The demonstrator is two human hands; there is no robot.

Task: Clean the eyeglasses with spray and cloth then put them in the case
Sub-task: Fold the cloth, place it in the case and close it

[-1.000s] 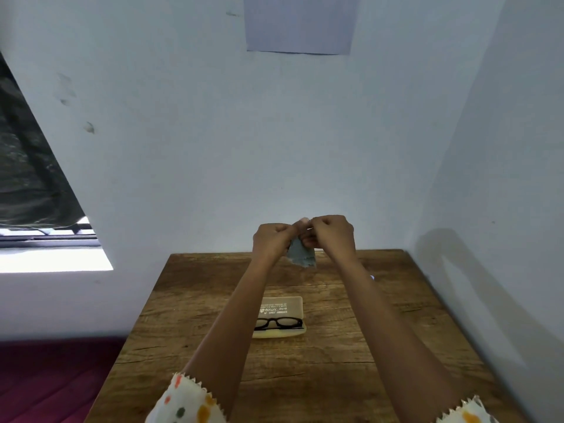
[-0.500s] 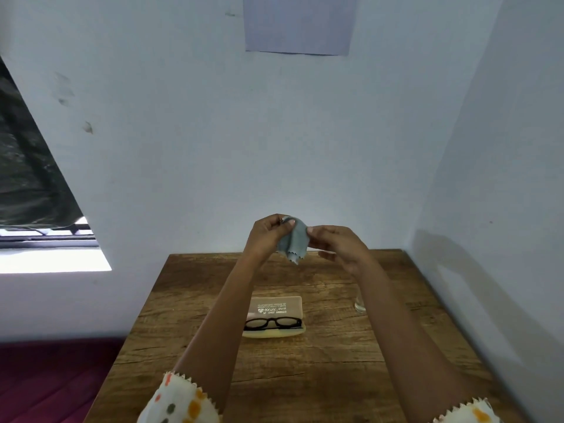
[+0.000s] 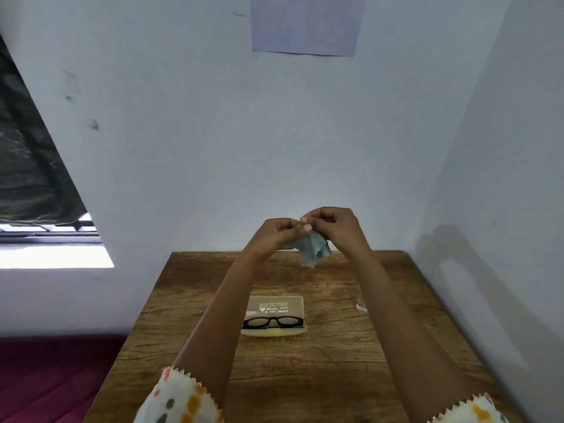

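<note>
I hold both arms out in front of me, raised above a wooden table (image 3: 335, 377) that stands in the corner of a pale blue room. My left hand (image 3: 273, 235) and my right hand (image 3: 338, 228) meet at the fingertips, both curled nearly into fists. Between them I pinch a small grey-blue cloth (image 3: 312, 251) with a zigzag edge. It hangs crumpled below my fingers, in the air, well above the far part of the table.

Lower down, near the middle of the table, a pale yellow case (image 3: 276, 314) lies open and flat, with small print on the inside of its lid. Black-framed eyeglasses (image 3: 273, 322) rest in it, folded, lenses facing me. My left forearm crosses in front of the case's left end.

To the right of the case, just beside my right forearm and partly hidden by it, stands a small clear object (image 3: 360, 307); I cannot tell what it is.

White sleeves (image 3: 180, 398) with orange and grey dots and zigzag cuffs show at the bottom. On the wall ahead hangs a plain sheet of paper (image 3: 306, 24). At the left is a window (image 3: 45, 239) with bright light under a dark covering.
</note>
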